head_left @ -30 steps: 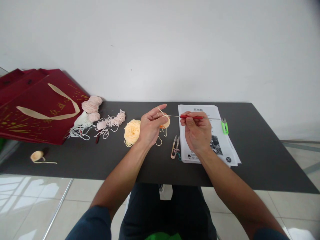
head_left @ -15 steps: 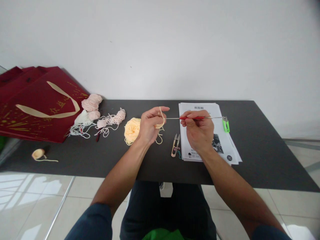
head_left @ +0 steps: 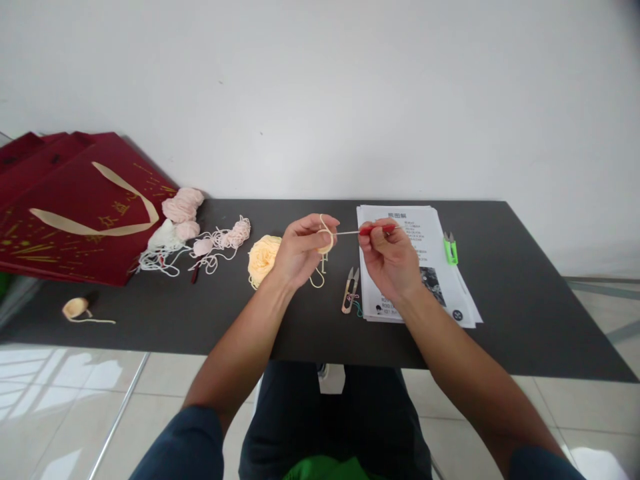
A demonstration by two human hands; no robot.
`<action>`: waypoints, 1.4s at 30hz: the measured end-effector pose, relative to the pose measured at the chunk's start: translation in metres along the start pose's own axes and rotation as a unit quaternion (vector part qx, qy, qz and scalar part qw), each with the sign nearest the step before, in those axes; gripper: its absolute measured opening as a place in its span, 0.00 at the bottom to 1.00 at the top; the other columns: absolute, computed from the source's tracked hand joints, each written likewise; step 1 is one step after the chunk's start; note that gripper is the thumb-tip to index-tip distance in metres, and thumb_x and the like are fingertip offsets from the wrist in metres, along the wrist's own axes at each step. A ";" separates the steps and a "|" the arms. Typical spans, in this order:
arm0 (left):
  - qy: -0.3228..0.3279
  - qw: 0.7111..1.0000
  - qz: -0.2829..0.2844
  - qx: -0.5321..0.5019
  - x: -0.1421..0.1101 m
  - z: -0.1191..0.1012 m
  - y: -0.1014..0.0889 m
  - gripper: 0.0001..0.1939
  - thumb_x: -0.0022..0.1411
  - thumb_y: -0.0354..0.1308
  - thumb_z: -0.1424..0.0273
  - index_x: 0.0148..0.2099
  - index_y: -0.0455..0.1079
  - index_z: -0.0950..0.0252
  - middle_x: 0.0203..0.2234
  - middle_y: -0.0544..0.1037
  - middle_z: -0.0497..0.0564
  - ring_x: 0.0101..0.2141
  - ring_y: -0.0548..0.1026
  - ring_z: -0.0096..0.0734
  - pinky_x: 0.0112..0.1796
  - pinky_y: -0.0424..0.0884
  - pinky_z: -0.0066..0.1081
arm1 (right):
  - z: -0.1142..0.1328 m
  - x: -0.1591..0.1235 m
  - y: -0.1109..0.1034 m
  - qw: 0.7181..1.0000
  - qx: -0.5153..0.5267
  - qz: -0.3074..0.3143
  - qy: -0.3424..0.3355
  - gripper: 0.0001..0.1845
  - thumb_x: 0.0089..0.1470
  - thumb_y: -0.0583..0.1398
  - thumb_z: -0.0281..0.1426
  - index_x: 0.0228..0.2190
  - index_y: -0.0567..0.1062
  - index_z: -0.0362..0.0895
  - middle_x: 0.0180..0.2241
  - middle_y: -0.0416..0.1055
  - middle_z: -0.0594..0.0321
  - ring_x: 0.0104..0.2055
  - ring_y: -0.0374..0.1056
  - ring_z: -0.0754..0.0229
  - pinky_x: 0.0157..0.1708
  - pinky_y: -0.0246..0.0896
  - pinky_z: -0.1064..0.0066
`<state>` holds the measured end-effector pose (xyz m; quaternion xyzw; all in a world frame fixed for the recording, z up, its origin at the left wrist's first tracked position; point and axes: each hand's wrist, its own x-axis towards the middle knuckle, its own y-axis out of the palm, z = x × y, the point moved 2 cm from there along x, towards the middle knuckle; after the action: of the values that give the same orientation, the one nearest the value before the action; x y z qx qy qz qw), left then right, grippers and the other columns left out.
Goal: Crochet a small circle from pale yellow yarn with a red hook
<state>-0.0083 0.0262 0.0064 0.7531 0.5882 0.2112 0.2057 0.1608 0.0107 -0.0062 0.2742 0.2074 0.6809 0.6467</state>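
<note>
My left hand (head_left: 305, 250) pinches a small piece of yellow crochet work (head_left: 326, 248), and a strand of yellow yarn loops over its index finger. Between thumb and fingers, my right hand (head_left: 393, 257) grips a crochet hook (head_left: 369, 230) by its red handle. The hook's thin metal shaft points left and reaches the work at my left fingertips; its very tip is hidden there. Just left of my left hand lies a yellow yarn ball (head_left: 263, 260), partly covered by the wrist. Loose yellow yarn hangs below the fingers.
Printed sheets (head_left: 400, 310) lie under my right hand. Thread snips (head_left: 350, 291) rest beside them, and green-handled snips (head_left: 451, 249) on their right edge. Pink and white yarn (head_left: 183, 207), a small cream crochet piece (head_left: 75, 307) and dark red bags (head_left: 95, 207) occupy the table's left.
My right hand has shifted slightly left and turned, and the hook's back end no longer sticks out far to the right. The raised left index finger has curled down toward the work.
</note>
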 end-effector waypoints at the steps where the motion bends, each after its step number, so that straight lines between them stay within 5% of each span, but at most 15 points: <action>1: 0.007 1.000 -0.004 0.014 0.000 0.001 0.000 0.10 0.47 0.74 0.72 0.35 0.83 0.63 0.25 0.79 0.49 0.26 0.71 0.24 0.31 0.66 0.27 | -0.002 0.001 -0.001 1.000 0.010 -0.009 0.018 0.13 0.49 0.76 0.35 0.32 0.78 0.49 0.34 0.81 0.70 0.30 0.73 0.71 0.31 0.73 0.80; 9: 0.066 0.980 -0.045 0.181 -0.001 0.011 0.007 0.05 0.50 0.75 0.70 0.31 0.83 0.63 0.35 0.84 0.53 0.38 0.79 0.33 0.38 0.74 0.31 | -0.012 -0.002 0.003 0.997 0.040 -0.039 0.052 0.12 0.50 0.76 0.36 0.33 0.80 0.49 0.36 0.84 0.69 0.35 0.79 0.72 0.40 0.78 0.85; 13: 0.060 0.968 -0.057 0.235 -0.001 0.004 0.008 0.17 0.53 0.72 0.72 0.48 0.84 0.61 0.33 0.83 0.49 0.32 0.77 0.28 0.35 0.73 0.28 | -0.015 -0.005 0.007 0.998 0.011 -0.064 0.017 0.11 0.53 0.74 0.37 0.35 0.79 0.49 0.36 0.84 0.69 0.36 0.79 0.71 0.41 0.79 0.82; 20: 0.045 0.983 -0.073 0.163 0.003 0.012 0.004 0.32 0.52 0.72 0.74 0.60 0.76 0.63 0.29 0.79 0.44 0.26 0.73 0.21 0.31 0.70 0.25 | -0.022 -0.007 0.010 0.997 0.012 -0.076 0.013 0.12 0.52 0.74 0.37 0.36 0.80 0.48 0.35 0.84 0.68 0.33 0.78 0.69 0.36 0.78 0.78; 29: 0.055 0.988 -0.095 0.110 0.001 0.021 0.009 0.27 0.51 0.71 0.75 0.55 0.77 0.63 0.29 0.77 0.43 0.26 0.73 0.19 0.30 0.71 0.23 | -0.025 -0.008 0.011 0.996 -0.012 -0.091 -0.012 0.10 0.54 0.73 0.36 0.35 0.80 0.48 0.35 0.84 0.66 0.33 0.78 0.68 0.38 0.78 0.76; 42: 0.075 0.979 -0.127 0.139 -0.008 0.021 0.007 0.36 0.53 0.73 0.72 0.64 0.70 0.63 0.32 0.81 0.45 0.29 0.78 0.23 0.33 0.76 0.26 | -0.024 -0.011 0.014 0.997 -0.044 -0.063 -0.026 0.07 0.56 0.72 0.36 0.35 0.80 0.49 0.36 0.83 0.67 0.34 0.76 0.69 0.39 0.76 0.76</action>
<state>0.0070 0.0157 -0.0077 0.6752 0.7166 0.1560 0.0796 0.1354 0.0003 -0.0168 0.2497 0.1771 0.6398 0.7049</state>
